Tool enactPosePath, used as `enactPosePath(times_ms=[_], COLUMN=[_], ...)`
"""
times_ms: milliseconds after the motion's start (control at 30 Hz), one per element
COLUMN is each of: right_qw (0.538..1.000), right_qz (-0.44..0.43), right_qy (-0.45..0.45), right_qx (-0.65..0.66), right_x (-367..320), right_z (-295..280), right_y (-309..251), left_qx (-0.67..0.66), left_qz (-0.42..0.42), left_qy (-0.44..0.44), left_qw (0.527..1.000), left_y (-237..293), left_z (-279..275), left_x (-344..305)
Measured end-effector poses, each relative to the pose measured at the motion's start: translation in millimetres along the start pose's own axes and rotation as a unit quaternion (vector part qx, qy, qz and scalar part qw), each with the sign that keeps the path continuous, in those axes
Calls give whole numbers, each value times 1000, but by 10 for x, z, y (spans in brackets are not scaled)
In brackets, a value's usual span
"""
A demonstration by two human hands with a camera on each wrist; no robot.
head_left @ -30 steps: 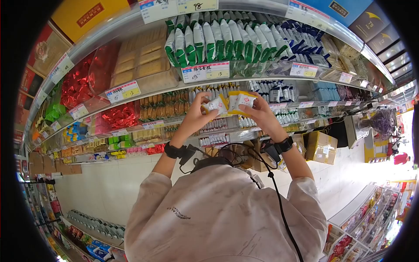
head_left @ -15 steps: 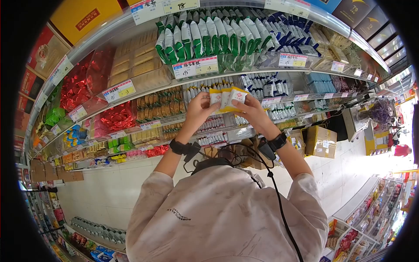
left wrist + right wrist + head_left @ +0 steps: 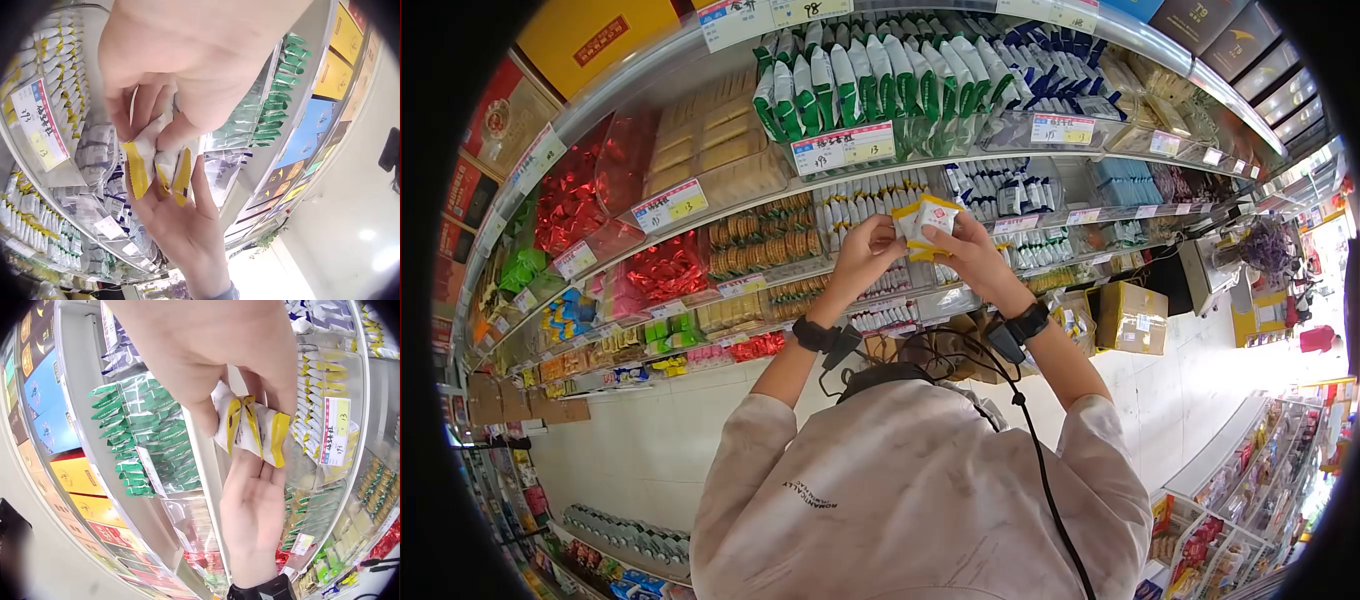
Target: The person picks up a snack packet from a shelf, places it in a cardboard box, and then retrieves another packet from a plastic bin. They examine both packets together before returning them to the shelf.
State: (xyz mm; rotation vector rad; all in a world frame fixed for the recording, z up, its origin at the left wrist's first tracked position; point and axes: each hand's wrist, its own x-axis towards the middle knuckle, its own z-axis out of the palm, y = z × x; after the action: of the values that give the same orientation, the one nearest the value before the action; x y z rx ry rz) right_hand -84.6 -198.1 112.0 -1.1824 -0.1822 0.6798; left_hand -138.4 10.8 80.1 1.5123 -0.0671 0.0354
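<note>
Before the shelves I hold a few small white snack packets [image 3: 933, 217] with yellow crimped ends, bunched between both hands. On the near side, my left hand [image 3: 868, 262] grips them at their left, its thumb over the wrappers in the left wrist view. My right hand [image 3: 982, 262] pinches the right side, thumb across the front packet's red print. In the right wrist view, three yellow ends [image 3: 250, 428] fan out between thumb and fingers. Similar white-and-yellow packets [image 3: 875, 200] stand in rows in a shelf bin just behind my hands.
Above are bins of green-and-white packets [image 3: 890, 80] and blue-and-white ones [image 3: 1055, 75]. Round biscuits [image 3: 765, 240] and red-wrapped sweets [image 3: 585, 190] lie to the left. Price tags [image 3: 843, 148] line the shelf edges. A cardboard box [image 3: 1133, 318] stands on the floor at right.
The packets were split between my hands a second ago, then lay side by side. Now they overlap in a tighter bunch as my hands come closer together.
</note>
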Motion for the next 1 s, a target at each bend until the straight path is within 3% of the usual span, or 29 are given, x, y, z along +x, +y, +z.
enactPosePath(times_ms=[200, 233, 400, 500, 600, 700, 800, 900, 1000], right_qw=[989, 984, 922, 878, 862, 833, 846, 802, 777], right_qz=[-92, -105, -170, -218, -232, -145, -121, -119, -100], right_qy=[70, 87, 140, 148, 137, 96, 61, 54, 56], right_qx=[-90, -111, -318, -399, -428, -525, -516, -582, -619], right_x=[251, 334, 692, 868, 1019, 1129, 1164, 1179, 1217], right_z=[-156, -206, -332, -261, -261, -311, -254, -187, -142], right_y=[-80, -51, 60, 185, 311, 425, 527, 583, 641], left_qx=[98, 173, 502, 598, 614, 599, 527, 489, 474], left_qz=[43, 66, 180, 103, 34, 39, 66, 32, 64], left_qy=[18, 29, 18, -65, -74, -104, -82, -36, 13], left_qw=[994, 982, 846, 792, 785, 793, 843, 871, 878], left_y=[29, -27, -236, -350, -402, -596, -763, -786, -803], left_z=[-58, -102, -218, -278, -339, -484, -639, -667, -672], left_x=[103, 140, 320, 342, 307, 253, 260, 223, 160])
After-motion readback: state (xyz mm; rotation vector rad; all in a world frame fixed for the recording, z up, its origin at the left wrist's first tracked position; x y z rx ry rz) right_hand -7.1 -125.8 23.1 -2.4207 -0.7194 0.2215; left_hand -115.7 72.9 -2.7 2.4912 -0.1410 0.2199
